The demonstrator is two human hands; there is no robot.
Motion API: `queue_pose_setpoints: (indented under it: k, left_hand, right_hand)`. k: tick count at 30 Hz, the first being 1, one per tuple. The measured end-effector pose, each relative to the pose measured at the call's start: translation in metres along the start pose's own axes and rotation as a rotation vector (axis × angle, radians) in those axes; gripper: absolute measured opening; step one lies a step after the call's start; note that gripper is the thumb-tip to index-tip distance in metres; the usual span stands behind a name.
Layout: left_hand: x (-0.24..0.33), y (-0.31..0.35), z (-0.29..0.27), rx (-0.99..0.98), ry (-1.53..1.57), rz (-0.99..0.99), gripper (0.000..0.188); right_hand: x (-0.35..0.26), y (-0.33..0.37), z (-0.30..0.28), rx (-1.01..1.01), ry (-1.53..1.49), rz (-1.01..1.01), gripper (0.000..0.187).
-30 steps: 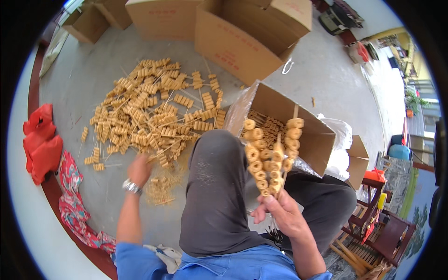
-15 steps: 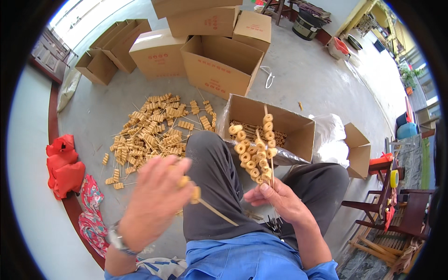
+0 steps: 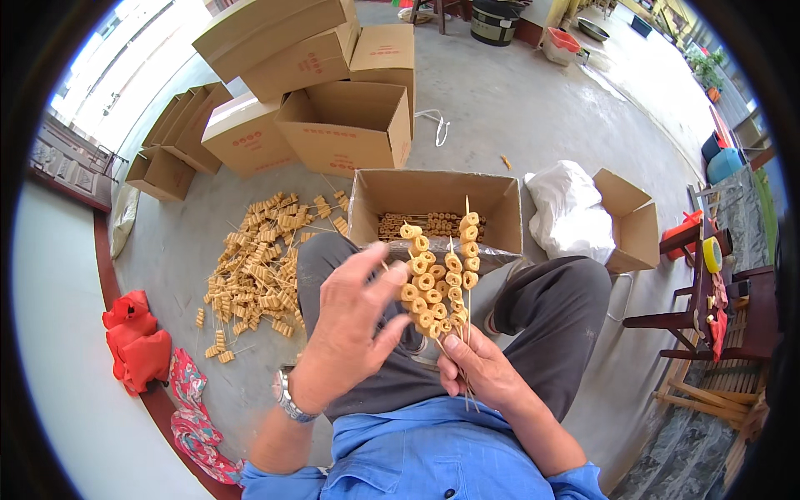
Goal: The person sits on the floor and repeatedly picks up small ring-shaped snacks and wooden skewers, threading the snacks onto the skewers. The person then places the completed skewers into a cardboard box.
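My right hand (image 3: 483, 367) is closed around the bare ends of several thin wooden skewers, held upright above my lap. Each skewer (image 3: 468, 250) carries a row of small, golden-tan rolls with hollow, spiral ends. At the bundle's left side, my left hand (image 3: 354, 308) has its fingers and thumb bent about the leftmost skewer of rolls (image 3: 419, 307), whose tip pokes out by the fingers. Motion blurs these fingers slightly. Beyond my knees stands an open cardboard box (image 3: 437, 190) with a shiny lining, its bottom filled with rows of similar skewered rolls (image 3: 425, 227).
A heap of skewered rolls (image 3: 258, 258) covers the floor to the left. Cardboard boxes (image 3: 337, 125) stand behind. A white plastic bag (image 3: 571, 212) and another open box (image 3: 621, 217) are at right, near a dark wooden stool (image 3: 687, 304). Red cloth (image 3: 137, 346) lies by the left wall.
My left hand has moved right with a skewer of rolls, bringing it against the bundle. My right hand still holds its skewers. The view has shifted, so the boxes appear farther left.
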State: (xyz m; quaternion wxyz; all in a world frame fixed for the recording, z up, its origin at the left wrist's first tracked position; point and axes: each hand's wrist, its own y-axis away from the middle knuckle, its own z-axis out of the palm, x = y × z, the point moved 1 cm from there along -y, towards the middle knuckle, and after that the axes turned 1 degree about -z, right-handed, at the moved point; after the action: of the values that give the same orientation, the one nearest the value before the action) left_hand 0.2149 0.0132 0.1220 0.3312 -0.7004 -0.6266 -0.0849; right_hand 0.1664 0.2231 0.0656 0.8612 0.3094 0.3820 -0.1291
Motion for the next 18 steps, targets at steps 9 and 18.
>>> queue_pose_setpoints:
  k: [9, 18]
  left_hand:
    - [0.004, 0.036, 0.068, 0.092, 1.636, -0.637, 0.070]
    - [-0.006, 0.035, 0.059, 0.081, 1.750, -0.636, 0.057]
  right_hand:
    - [0.003, 0.000, 0.000, -0.056, 0.091, -0.047, 0.026]
    - [0.002, 0.000, 0.009, -0.076, 0.113, -0.034, 0.030]
